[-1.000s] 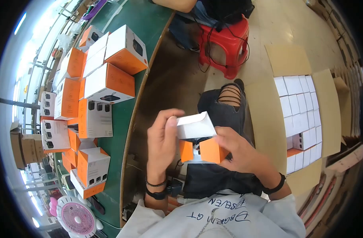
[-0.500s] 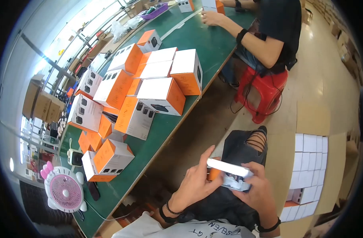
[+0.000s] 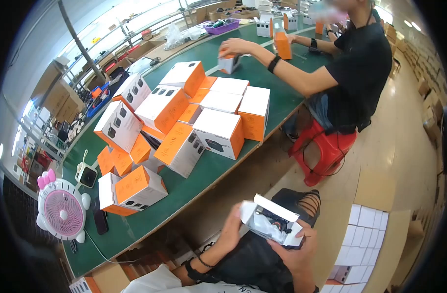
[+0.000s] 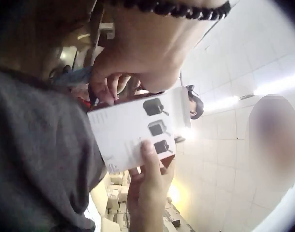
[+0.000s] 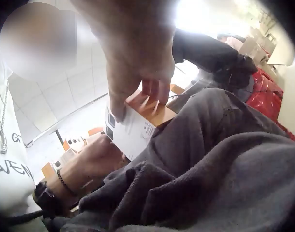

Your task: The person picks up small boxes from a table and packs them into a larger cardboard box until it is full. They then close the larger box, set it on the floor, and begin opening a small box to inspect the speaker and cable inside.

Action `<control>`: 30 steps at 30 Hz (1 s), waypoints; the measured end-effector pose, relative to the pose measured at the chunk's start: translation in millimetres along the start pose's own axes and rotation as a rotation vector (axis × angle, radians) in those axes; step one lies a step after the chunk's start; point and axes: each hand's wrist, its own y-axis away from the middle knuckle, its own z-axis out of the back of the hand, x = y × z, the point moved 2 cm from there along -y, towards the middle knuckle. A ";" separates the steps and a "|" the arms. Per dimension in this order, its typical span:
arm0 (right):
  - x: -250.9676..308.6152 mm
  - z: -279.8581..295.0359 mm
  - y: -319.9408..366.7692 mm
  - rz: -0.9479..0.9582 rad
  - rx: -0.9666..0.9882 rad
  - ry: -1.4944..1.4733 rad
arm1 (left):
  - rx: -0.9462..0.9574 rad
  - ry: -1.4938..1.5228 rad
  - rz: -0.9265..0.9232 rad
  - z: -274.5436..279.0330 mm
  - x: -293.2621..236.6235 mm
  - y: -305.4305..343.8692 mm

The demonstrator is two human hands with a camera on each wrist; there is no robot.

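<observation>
An opened white and orange carton (image 3: 270, 222) is held between both hands above the lap, its white flap (image 3: 277, 207) raised. A clear plastic bag (image 3: 265, 225) and dark parts with a cable show inside it. My left hand (image 3: 230, 232) grips the carton's left end. At the opposite end my right hand (image 3: 299, 251) holds it, fingers along the orange side and thumb on the printed white face (image 5: 133, 133). The left wrist view shows three dark devices printed on the carton's broad face (image 4: 126, 133), with the right thumb pressed on it.
Stacked white and orange cartons (image 3: 218, 100) cover part of the green table (image 3: 204, 178). A pink fan (image 3: 62, 215) and a phone (image 3: 100, 219) are at its left end. A seated person (image 3: 350, 63) works farther along. A large cardboard box (image 3: 402, 239) of cartons stands at the right.
The head view has swung up toward the table and the person there. The held carton has tipped so its inside faces me. That person's hand now reaches to a carton on the table.
</observation>
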 end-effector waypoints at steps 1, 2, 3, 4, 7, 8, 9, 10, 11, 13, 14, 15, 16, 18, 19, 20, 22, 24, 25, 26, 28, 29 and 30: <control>6.3 -6.8 -8.8 0.049 -0.058 -0.017 | -0.095 0.152 -0.120 1.5 -15.3 1.2; 2.6 -23.8 -17.6 0.071 -0.120 -0.184 | -0.161 0.138 -0.315 6.0 -37.5 3.7; 15.7 -32.7 -37.5 0.178 -0.155 -0.105 | -0.272 0.110 -0.481 10.5 -57.2 6.1; 13.2 -53.2 -54.9 0.223 -0.164 -0.258 | -0.338 0.018 -0.609 16.8 -74.4 10.7; 34.3 -99.5 -116.7 0.202 -0.140 -0.128 | -0.496 -0.269 -0.715 38.1 -94.6 8.5; 25.0 -121.6 -135.9 0.273 -0.155 -0.107 | -0.485 -0.273 -0.725 40.0 -100.6 5.1; 26.8 -130.3 -149.9 0.278 -0.165 -0.008 | -0.444 -0.416 -0.645 40.5 -106.4 -2.0; 25.0 -142.3 -155.1 0.290 -0.168 -0.051 | -0.405 -0.556 -0.564 40.3 -111.1 -10.3; 21.8 -151.5 -160.0 0.303 -0.166 -0.093 | -0.343 -0.586 -0.524 39.1 -115.4 -18.3; 14.7 -157.9 -161.8 0.316 -0.194 -0.060 | -0.305 -0.796 -0.586 37.9 -120.0 -38.5; 11.1 -159.9 -161.5 0.317 -0.219 -0.025 | -0.313 -0.792 -0.589 38.7 -121.9 -47.4; 6.7 -159.1 -166.0 0.316 -0.242 -0.004 | -0.276 -0.798 -0.582 38.4 -123.6 -56.1; 2.8 -159.8 -170.6 0.293 -0.240 -0.002 | -0.231 -0.806 -0.576 37.7 -124.3 -64.7; -5.1 -160.9 -186.7 0.224 -0.191 -0.076 | -0.227 -0.804 -0.580 22.9 -119.9 -84.2; -10.1 -162.1 -194.4 0.174 -0.133 -0.154 | -0.234 -0.802 -0.574 16.4 -115.2 -93.5; -21.5 -161.0 -202.5 0.206 -0.060 -0.123 | -0.239 -0.894 -0.583 16.6 -107.9 -108.7; -40.5 -153.7 -214.8 0.075 0.100 -0.313 | -0.234 -0.860 -0.582 9.9 -112.1 -129.1; -51.2 -148.2 -220.2 -0.047 0.120 -0.578 | -0.225 -0.820 -0.551 1.6 -115.9 -150.0; -54.9 -143.1 -220.7 -0.052 0.114 -0.573 | -0.248 -0.875 -0.545 -4.6 -116.3 -161.4; -60.6 -136.2 -222.8 -0.057 0.059 -0.520 | -0.273 -0.930 -0.541 -11.0 -117.5 -173.3; -71.4 -128.6 -221.5 -0.074 -0.072 -0.457 | -0.276 -0.920 -0.568 -17.7 -115.7 -202.2; -76.9 -124.4 -212.5 -0.073 -0.073 -0.454 | -0.279 -0.916 -0.588 -20.4 -114.6 -215.3; -75.5 -115.0 -201.0 -0.091 -0.070 -0.448 | -0.283 -0.866 -0.550 -25.9 -118.5 -225.4</control>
